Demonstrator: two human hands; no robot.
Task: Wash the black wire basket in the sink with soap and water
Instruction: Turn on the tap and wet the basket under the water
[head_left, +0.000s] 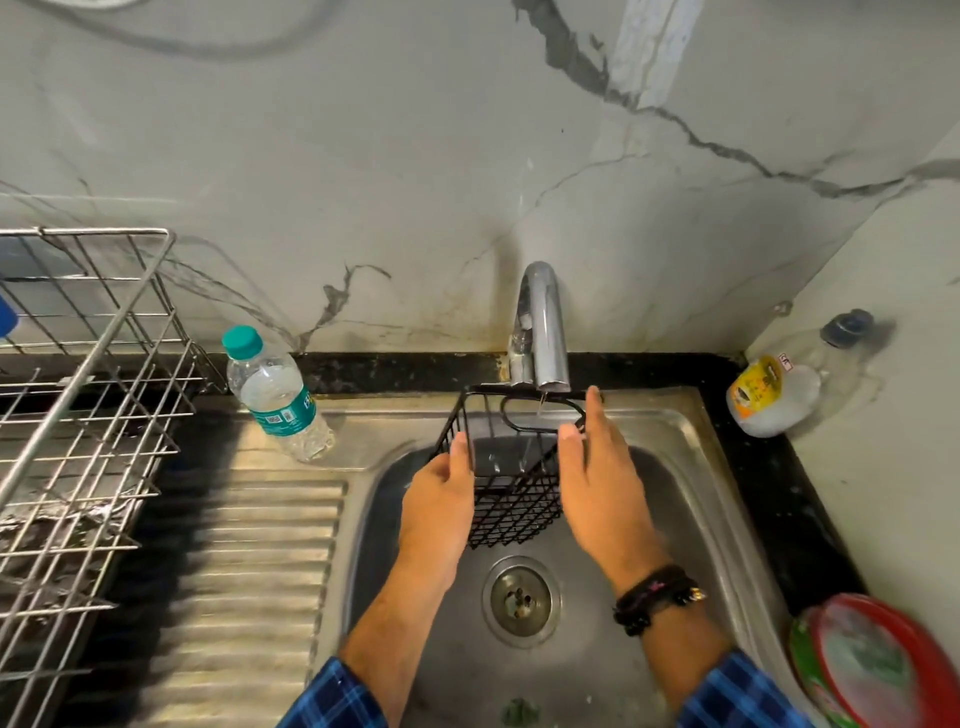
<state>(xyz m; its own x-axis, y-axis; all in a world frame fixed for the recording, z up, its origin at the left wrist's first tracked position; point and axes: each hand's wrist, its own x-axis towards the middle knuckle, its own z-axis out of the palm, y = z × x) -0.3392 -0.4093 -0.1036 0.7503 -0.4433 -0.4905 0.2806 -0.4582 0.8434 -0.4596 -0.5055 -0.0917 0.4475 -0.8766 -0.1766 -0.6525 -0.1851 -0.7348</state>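
Note:
The black wire basket hangs tilted over the steel sink, its top edge just under the chrome tap. A thin trickle of water falls from the spout onto the basket's back rim. My left hand holds the basket's left side, thumb over the rim. My right hand holds the right side, thumb inside the rim and forefinger stretched up along the back edge. The fingers behind the basket are hidden.
A water bottle with a teal cap stands on the sink's left ledge by the ribbed drainboard. A steel dish rack fills the left. A soap bottle lies at the back right corner; a red-lidded tub sits front right. The drain is below the basket.

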